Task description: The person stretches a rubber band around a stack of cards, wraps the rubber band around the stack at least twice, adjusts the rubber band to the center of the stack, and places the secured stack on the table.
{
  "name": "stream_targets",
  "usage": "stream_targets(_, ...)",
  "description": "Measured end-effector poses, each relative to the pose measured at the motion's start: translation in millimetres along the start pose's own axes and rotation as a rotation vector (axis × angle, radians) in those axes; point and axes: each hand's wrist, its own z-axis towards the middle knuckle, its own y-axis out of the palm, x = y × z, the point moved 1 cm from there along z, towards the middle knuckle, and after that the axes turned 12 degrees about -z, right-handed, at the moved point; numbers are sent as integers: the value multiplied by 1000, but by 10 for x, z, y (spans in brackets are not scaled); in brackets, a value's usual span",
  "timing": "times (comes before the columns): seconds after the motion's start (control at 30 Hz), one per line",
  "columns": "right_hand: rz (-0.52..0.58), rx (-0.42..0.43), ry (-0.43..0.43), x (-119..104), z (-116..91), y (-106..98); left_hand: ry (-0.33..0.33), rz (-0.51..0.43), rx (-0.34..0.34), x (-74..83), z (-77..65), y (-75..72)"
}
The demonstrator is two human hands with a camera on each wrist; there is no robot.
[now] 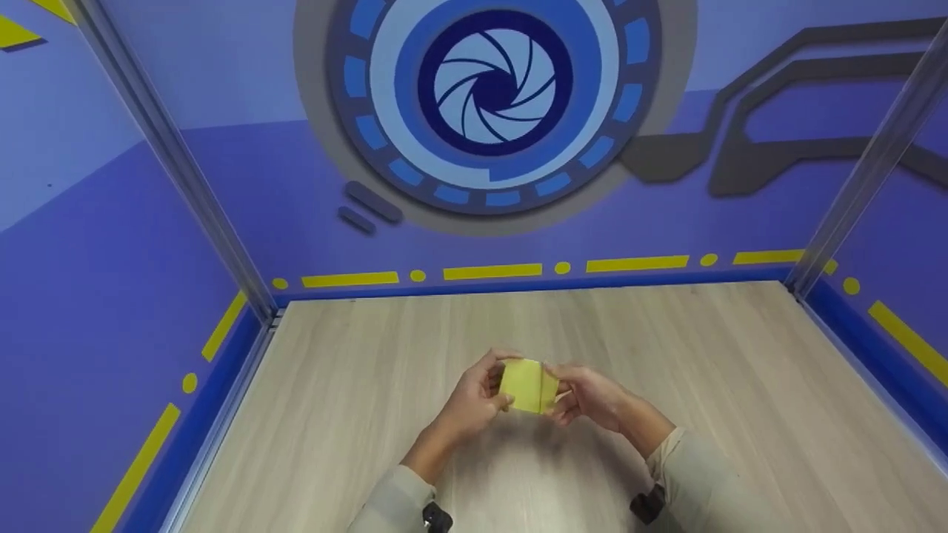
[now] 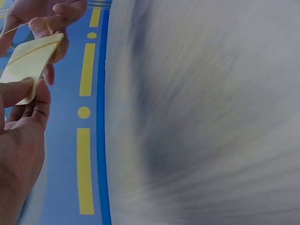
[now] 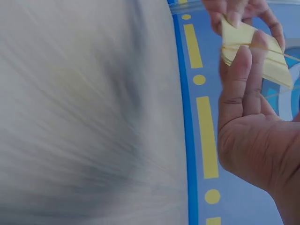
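Above the table, both hands hold a small stack of yellow square paper (image 1: 522,385) that looks like sticky notes. A thin tan rubber band (image 2: 33,52) runs across it. My left hand (image 1: 470,396) pinches the stack at its left side, thumb on the near face and fingers behind. At the right edge is my right hand (image 1: 598,400), its fingers and thumb on the band. In the left wrist view the band stretches away from the stack to the right hand's fingers. The right wrist view shows two right fingers (image 3: 239,79) reaching across the stack.
A light wood-grain table (image 1: 355,355) lies under the hands. Blue panels with yellow dashes (image 1: 492,272) enclose its back and sides. Metal posts (image 1: 178,163) stand at the back corners. Dark devices (image 1: 437,517) are strapped at both wrists.
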Motion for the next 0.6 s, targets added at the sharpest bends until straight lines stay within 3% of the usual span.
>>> stream_targets(0.1,-40,66,15,2,25,48,5,-5,28,-11,-5,16)
stream_targets(0.33,25,218,-61,74,43,121,-25,-199,238,-139,6,34)
stream_targets(0.6,61,424,-78,33,50,323,-100,-370,430,-180,36,97)
